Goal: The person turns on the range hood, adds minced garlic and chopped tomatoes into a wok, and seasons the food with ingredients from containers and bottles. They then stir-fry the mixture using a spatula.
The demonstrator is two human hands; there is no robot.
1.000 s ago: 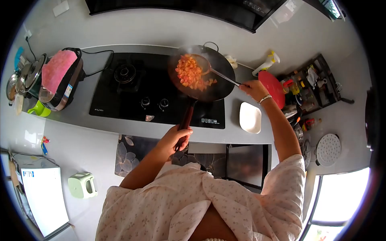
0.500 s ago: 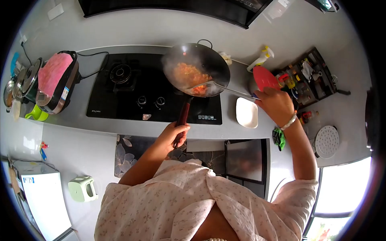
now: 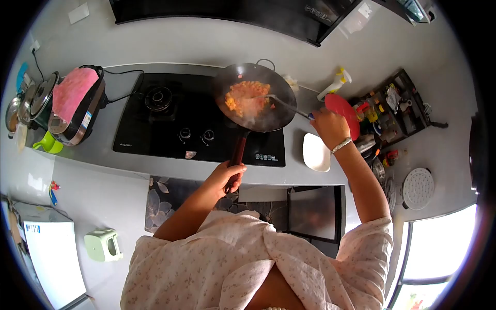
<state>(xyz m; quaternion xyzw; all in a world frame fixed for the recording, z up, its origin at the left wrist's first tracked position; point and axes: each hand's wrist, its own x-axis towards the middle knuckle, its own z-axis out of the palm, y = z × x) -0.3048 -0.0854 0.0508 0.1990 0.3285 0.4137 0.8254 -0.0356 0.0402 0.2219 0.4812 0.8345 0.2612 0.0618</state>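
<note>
My left hand (image 3: 226, 178) is wrapped around the dark wooden handle of a wok (image 3: 281, 111). The wok sits at the right side of a black glass gas hob (image 3: 155, 132). Orange-red chopped food, perhaps tomato, (image 3: 247, 98) lies steaming in the pan. In my right hand (image 3: 330, 126) is a long-handled metal spatula (image 3: 292, 107), gripped near its end. Its blade rests in the food and is partly hidden by it. Below that hand, a white rectangular dish (image 3: 316, 152) stands on the counter. A red round board or lid (image 3: 343, 113) is just behind my right hand.
A rice cooker (image 3: 90, 116) with a pink cloth on it stands left of the hob, near a green ladle-like cup (image 3: 48, 143). At the right are a spray bottle (image 3: 336, 83) and a dark rack (image 3: 400, 103) of bottles. A range hood (image 3: 217, 13) hangs above.
My right hand has moved left with the spatula, pushing its blade further into the food. The food is gathered more toward the wok's middle. My left hand keeps its grip on the handle.
</note>
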